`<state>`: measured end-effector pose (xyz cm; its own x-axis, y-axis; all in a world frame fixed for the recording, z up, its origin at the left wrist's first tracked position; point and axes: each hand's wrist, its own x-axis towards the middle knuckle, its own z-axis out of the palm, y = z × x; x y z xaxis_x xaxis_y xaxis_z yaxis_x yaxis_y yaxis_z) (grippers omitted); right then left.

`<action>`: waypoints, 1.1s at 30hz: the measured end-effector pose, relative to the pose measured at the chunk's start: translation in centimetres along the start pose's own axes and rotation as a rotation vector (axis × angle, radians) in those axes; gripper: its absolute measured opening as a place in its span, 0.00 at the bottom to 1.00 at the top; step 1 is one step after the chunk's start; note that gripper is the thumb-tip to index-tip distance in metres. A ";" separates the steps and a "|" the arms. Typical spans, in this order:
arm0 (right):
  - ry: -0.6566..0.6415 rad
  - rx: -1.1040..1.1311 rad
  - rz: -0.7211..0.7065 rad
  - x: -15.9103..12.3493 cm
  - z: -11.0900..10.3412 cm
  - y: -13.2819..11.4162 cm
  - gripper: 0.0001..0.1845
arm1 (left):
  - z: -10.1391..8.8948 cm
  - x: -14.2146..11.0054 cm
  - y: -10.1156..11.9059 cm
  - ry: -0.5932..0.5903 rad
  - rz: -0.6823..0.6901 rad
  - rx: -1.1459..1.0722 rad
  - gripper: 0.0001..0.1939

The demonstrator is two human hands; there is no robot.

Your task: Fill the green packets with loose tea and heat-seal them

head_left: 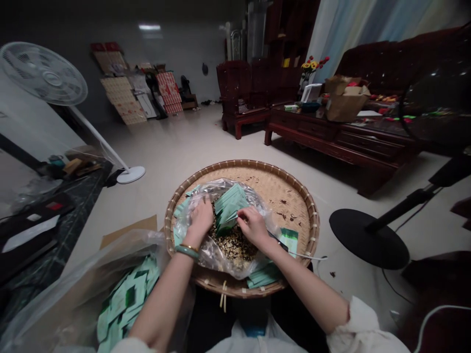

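A round woven bamboo tray (294,189) rests in front of me. On it lies a clear plastic bag (206,193) holding dark loose tea (235,245) and a stack of green packets (230,206). My left hand (200,218) is closed on the left side of that stack, with a green bangle on its wrist. My right hand (252,223) pinches the stack's right edge. More green packets (290,240) lie on the tray beside and under the bag.
A large plastic bag full of green packets (125,304) sits at my lower left. A white standing fan (44,73) is at left, a black fan base (368,238) at right. Dark wooden furniture (331,132) stands behind.
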<state>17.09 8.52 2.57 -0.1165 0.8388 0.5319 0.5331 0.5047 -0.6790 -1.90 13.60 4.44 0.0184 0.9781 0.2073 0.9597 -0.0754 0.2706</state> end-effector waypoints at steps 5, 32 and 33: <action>0.007 0.070 0.058 -0.3 0.3 -0.9 0.03 | -0.2 3.9 -0.3 -0.136 0.020 0.040 0.37; -0.264 0.367 0.456 4.6 3.7 -0.3 0.03 | -2.1 3.6 -1.0 -0.375 -0.012 0.050 0.35; -0.268 0.378 0.475 4.8 3.7 -0.3 0.03 | -2.5 3.3 -0.9 -0.376 -0.007 0.050 0.34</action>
<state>13.27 13.15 3.51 -0.1714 0.9850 0.0199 0.2532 0.0636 -0.9653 -3.35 16.37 7.21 0.1043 0.9822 -0.1562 0.9726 -0.0679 0.2224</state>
